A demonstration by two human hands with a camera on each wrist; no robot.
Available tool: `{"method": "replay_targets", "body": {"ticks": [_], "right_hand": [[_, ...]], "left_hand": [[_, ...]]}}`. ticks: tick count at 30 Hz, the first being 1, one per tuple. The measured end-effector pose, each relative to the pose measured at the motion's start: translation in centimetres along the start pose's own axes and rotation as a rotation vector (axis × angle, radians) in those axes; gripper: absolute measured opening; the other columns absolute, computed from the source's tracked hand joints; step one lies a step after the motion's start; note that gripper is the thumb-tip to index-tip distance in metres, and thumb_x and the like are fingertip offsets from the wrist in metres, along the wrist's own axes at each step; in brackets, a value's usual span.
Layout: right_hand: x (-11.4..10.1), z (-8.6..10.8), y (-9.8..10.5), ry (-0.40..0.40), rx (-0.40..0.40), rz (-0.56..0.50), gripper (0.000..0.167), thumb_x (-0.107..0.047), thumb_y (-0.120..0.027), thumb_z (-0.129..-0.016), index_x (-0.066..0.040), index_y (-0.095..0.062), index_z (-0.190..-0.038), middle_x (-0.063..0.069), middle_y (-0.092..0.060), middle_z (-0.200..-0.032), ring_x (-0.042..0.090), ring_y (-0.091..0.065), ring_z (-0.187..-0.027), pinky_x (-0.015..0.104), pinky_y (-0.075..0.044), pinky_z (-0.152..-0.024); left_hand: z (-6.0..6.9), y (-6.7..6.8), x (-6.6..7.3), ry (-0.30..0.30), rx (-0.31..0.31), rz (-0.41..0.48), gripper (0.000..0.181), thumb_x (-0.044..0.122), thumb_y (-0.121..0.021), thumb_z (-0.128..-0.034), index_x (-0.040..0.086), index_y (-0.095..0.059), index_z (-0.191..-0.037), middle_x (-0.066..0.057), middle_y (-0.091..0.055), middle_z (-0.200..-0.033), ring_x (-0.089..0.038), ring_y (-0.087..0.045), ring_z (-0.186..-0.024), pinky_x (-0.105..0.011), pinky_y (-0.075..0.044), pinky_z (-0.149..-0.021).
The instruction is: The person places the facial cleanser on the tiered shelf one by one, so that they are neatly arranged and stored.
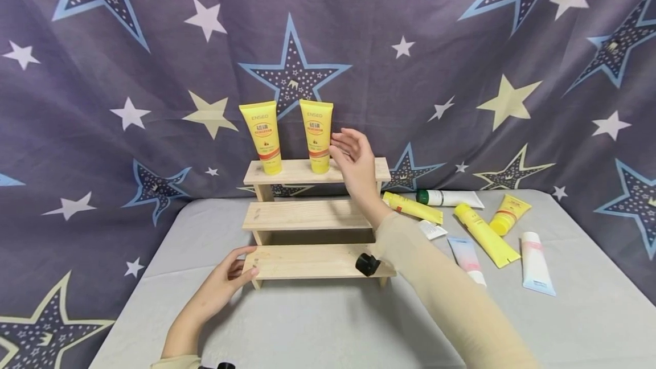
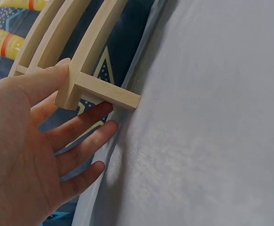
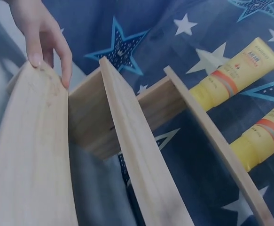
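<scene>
At the left, the left hand (image 1: 217, 289) grips the left end of the lowest shelf of a three-tier wooden rack (image 1: 307, 261) on the gray-covered desk (image 1: 287, 329), thumb and index finger clamped on the board and the remaining fingers spread. On the top shelf, the left yellow tube (image 1: 262, 140) and the right yellow tube (image 1: 316, 132) stand upright on their caps, apart; the right hand (image 1: 357, 167) is at the latter's right side, thumb and fingers apart, contact indeterminate. Farther right, yellow tubes (image 1: 486, 234), a green-capped white tube (image 1: 451, 198) and a pink-and-white tube (image 1: 536, 263) lie on the desk.
</scene>
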State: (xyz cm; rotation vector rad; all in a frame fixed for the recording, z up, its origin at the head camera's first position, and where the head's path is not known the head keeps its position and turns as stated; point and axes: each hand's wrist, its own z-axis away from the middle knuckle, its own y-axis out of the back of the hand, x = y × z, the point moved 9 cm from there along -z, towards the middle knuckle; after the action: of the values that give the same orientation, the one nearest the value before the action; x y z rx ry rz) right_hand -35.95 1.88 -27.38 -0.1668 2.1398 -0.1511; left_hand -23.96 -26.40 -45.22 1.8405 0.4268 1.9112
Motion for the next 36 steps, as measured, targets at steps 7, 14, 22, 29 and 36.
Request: {"method": "replay_targets", "body": {"ticks": [7,14,22,29,36], "right_hand": [[-0.9,1.8,1.8,-0.014,-0.027,0.069,0.04,-0.004,-0.065,-0.096,0.007,-0.05,-0.131,0.022,-0.062,-0.124,0.027,-0.06,-0.111,0.033,-0.048,-0.095],[-1.5,3.9,4.2,-0.026,-0.038,0.129,0.034,-0.008,-0.066,-0.096,0.001,-0.056,-0.127,0.017,-0.065,-0.12,0.018,-0.063,-0.106,0.029,-0.049,-0.092],[-1.6,4.9,6.8,0.003,-0.038,0.168,0.033,-0.005,-0.066,-0.095,0.006,-0.057,-0.125,0.02,-0.066,-0.118,0.015,-0.063,-0.102,0.026,-0.05,-0.09],[-0.9,5.4,9.3,-0.02,-0.033,0.189,0.033,-0.006,-0.065,-0.096,0.008,-0.056,-0.125,0.023,-0.065,-0.118,0.014,-0.064,-0.103,0.026,-0.051,-0.09],[-0.7,6.3,11.8,-0.041,-0.046,0.243,0.029,-0.01,-0.063,-0.099,0.005,-0.058,-0.123,0.022,-0.064,-0.119,0.012,-0.065,-0.102,0.025,-0.051,-0.089]], "left_hand": [[0.0,0.1,0.2,-0.012,0.006,-0.002,0.055,0.031,-0.064,-0.0979,0.013,-0.044,-0.146,-0.02,-0.063,-0.126,-0.033,-0.059,-0.116,-0.055,-0.042,-0.1],[0.1,0.2,0.4,-0.017,0.016,-0.028,0.055,0.033,-0.064,-0.0975,0.013,-0.045,-0.145,-0.019,-0.064,-0.125,-0.033,-0.059,-0.116,-0.054,-0.041,-0.101],[0.0,0.1,0.4,-0.023,0.024,-0.019,0.053,0.03,-0.064,-0.0977,0.013,-0.046,-0.145,-0.018,-0.065,-0.122,-0.03,-0.06,-0.113,-0.052,-0.042,-0.1],[0.1,0.0,0.3,-0.013,0.015,-0.023,0.055,0.033,-0.063,-0.098,0.013,-0.044,-0.146,-0.019,-0.063,-0.125,-0.033,-0.059,-0.117,-0.055,-0.04,-0.102],[0.0,0.1,0.3,-0.02,0.018,-0.01,0.054,0.031,-0.064,-0.0977,0.013,-0.045,-0.145,-0.02,-0.063,-0.126,-0.034,-0.058,-0.117,-0.055,-0.04,-0.102]]}}
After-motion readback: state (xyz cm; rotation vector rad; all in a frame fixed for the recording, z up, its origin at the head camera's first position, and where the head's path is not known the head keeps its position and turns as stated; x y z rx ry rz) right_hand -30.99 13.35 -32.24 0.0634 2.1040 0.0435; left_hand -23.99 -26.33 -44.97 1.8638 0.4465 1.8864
